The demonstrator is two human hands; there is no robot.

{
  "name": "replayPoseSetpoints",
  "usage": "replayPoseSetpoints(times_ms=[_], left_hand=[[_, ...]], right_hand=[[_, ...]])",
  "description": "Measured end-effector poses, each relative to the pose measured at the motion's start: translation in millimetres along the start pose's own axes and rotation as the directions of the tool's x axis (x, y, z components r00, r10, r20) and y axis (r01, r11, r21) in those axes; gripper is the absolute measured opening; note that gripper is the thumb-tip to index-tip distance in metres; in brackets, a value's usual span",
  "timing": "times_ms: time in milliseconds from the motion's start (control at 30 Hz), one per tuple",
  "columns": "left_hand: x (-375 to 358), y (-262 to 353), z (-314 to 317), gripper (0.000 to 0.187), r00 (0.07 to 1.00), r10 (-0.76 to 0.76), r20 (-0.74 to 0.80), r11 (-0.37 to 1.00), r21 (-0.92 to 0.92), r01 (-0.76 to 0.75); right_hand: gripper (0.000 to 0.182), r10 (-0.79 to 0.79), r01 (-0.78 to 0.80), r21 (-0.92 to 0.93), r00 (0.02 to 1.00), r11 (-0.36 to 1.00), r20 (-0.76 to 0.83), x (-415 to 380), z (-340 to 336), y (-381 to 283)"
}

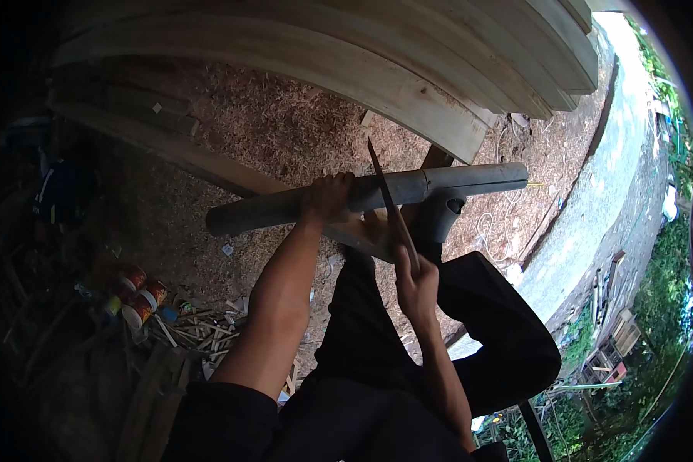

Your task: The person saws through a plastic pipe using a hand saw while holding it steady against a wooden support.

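A long grey plastic pipe [269, 209] lies across in front of me, with a short side branch [436, 218] near its right part. My left hand [329, 196] is closed around the pipe, left of the blade. In my right hand [417, 289] is a handsaw [386, 192], its handle end hidden in the closed fingers. The narrow, brownish blade crosses the pipe and points away from me; its teeth are too small to make out. A dark line runs along the pipe's right part. My bent knee [489, 289] is close to the side branch.
Stacked long boards [346, 58] curve across the top. A wooden beam [239, 177] passes beneath the pipe. Shavings [262, 115] cover the ground. Several red containers [140, 296] and scrap sticks [204, 327] lie at lower left. A person [61, 189] is at far left.
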State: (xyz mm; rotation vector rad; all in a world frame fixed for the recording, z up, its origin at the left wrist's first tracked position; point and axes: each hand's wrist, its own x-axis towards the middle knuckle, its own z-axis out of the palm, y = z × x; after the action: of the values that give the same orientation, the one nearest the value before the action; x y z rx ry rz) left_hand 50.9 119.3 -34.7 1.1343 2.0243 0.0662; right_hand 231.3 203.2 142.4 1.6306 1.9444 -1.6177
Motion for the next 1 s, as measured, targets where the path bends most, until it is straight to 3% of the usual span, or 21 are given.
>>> replayPoseSetpoints(times_ms=[67, 167, 233, 300, 367, 467, 567, 667, 700, 767, 800, 833, 900, 1000], left_hand=[[-6.9, 1.9, 6.3, 0.081, 0.996, 0.033, -0.086, 0.999, 0.019, -0.031], [-4.3, -2.5, 19.6, 0.083, 0.986, 0.051, -0.160, 0.997, 0.070, -0.040], [-3.3, -3.8, 19.6, 0.083, 0.988, 0.053, -0.142, 0.998, 0.054, -0.046], [-2.8, -4.2, 18.2, 0.084, 0.989, 0.065, -0.136, 0.997, 0.046, -0.060], [-1.4, -3.4, 15.2, 0.083, 0.995, 0.029, -0.099, 0.998, 0.051, -0.024], [-3.6, -2.0, 9.3, 0.078, 0.992, 0.076, -0.103, 0.997, 0.036, -0.073], [-5.4, -1.0, 13.9, 0.073, 0.972, 0.095, -0.215, 0.995, 0.044, -0.088], [-9.3, -2.1, 17.0, 0.071, 0.930, 0.130, -0.344, 0.991, 0.069, -0.114], [-6.2, -4.9, 11.4, 0.071, 0.930, 0.126, -0.345, 0.991, 0.074, -0.107], [-5.5, 0.7, 5.4, 0.072, 0.986, 0.078, -0.145, 0.997, 0.031, -0.075], [-6.2, 3.5, 11.9, 0.072, 0.987, 0.071, -0.145, 0.997, 0.028, -0.067], [0.4, -2.4, 13.3, 0.073, 0.982, 0.072, -0.172, 0.996, -0.029, -0.078], [-11.0, -2.2, 17.7, 0.074, 0.984, 0.083, -0.158, 0.990, -0.098, -0.099], [-7.1, 0.2, -1.8, 0.075, 0.995, 0.057, -0.085, 0.996, -0.057, -0.062]], right_hand=[[0.037, 0.120, -0.120, 0.012, 0.993, 0.993, 0.005, -51.4, -24.9, 8.9], [0.036, 0.066, -0.068, -0.033, 0.996, 0.997, -0.052, -56.1, -20.3, 2.9], [0.038, -0.024, 0.020, -0.078, 0.999, 0.997, -0.043, -11.7, -4.2, 8.1], [0.045, -0.042, 0.043, 0.028, 0.999, 0.999, -0.033, 58.8, 24.2, -0.8], [0.047, -0.125, 0.116, -0.141, 0.991, 0.983, -0.056, 85.1, 45.8, -5.9], [0.043, -0.094, 0.091, -0.070, 0.995, 0.993, -0.040, 38.5, 19.2, -15.4], [0.035, 0.095, -0.096, -0.044, 0.995, 0.994, -0.021, -57.5, -28.9, 5.8], [0.034, 0.043, -0.047, -0.060, 0.996, 0.997, -0.075, -52.3, -19.9, 6.3], [0.035, -0.008, 0.001, -0.076, 0.996, 0.997, -0.094, -37.2, -9.0, 7.9], [0.041, -0.164, 0.158, -0.057, 0.979, 0.986, -0.123, 39.8, 26.0, 5.2], [0.046, -0.070, 0.066, -0.061, 0.996, 0.996, -0.058, 76.4, 39.6, -4.6], [0.048, -0.132, 0.122, -0.166, 0.990, 0.979, -0.056, 103.1, 50.7, -15.2], [0.050, -0.151, 0.132, -0.271, 0.987, 0.954, -0.053, 96.4, 53.3, -11.6], [0.049, -0.055, 0.054, -0.027, 0.998, 0.998, -0.025, 42.1, 14.5, -5.7]])
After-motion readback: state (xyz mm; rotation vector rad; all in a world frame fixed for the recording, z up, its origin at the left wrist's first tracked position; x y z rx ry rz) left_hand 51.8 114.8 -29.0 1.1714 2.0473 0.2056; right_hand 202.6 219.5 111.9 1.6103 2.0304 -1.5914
